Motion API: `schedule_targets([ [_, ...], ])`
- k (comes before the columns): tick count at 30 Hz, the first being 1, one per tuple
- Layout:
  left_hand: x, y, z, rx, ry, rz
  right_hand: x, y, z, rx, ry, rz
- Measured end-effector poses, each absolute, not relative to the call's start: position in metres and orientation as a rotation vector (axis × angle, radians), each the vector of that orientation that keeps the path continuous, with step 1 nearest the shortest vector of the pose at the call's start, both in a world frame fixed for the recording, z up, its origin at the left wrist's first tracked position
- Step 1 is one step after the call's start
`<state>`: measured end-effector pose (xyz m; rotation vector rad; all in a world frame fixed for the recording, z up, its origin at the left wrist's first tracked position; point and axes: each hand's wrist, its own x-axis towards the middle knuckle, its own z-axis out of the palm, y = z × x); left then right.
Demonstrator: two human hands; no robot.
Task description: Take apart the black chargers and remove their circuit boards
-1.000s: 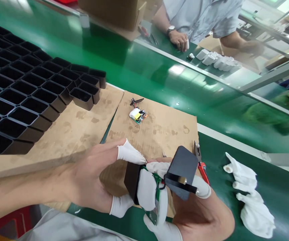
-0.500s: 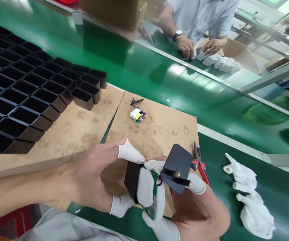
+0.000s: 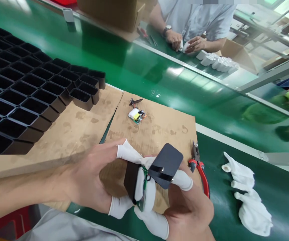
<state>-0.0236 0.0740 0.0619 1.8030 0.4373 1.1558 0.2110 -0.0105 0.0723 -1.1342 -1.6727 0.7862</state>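
My left hand (image 3: 89,177), with white finger cots on its fingertips, is closed around a black plastic case (image 3: 130,180). Its open end faces right. In my right hand (image 3: 187,204), also in finger cots, is a green circuit board (image 3: 144,187) with white padding on both faces. The board sits partly inside the case's mouth. A black plug cover (image 3: 166,165) with two metal prongs hangs by a wire from the board, held against my right fingers. Beyond the hands, another circuit board (image 3: 136,115) with yellow and white parts lies on the cardboard (image 3: 164,117).
Many black cases (image 3: 34,87) stand in rows at left. Red-handled pliers (image 3: 199,167) lie at the cardboard's right edge, near white gloves (image 3: 250,194). Across the green conveyor belt (image 3: 124,63), a co-worker's hands (image 3: 184,43) handle white pieces. A cardboard box (image 3: 109,15) stands at the back.
My right hand has moved left, bringing the circuit board deeper into the case. The plug cover moved left with it. The co-worker's hands have come closer together.
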Motion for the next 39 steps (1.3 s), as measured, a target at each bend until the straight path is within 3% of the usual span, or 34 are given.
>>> schedule_targets([
  [23, -0.022, 0.082, 0.050, 1.862, 0.436, 1.190, 0.190, 0.006, 0.070, -1.241, -1.581, 0.898],
  [30, -0.017, 0.072, 0.061, 1.491, 0.463, 1.170, 0.173, -0.019, 0.081, -1.146, -1.560, 0.535],
  [39, -0.064, 0.027, 0.097, 1.518, 0.797, 1.052, 0.126, -0.061, 0.081, -1.101, -1.762, 0.167],
])
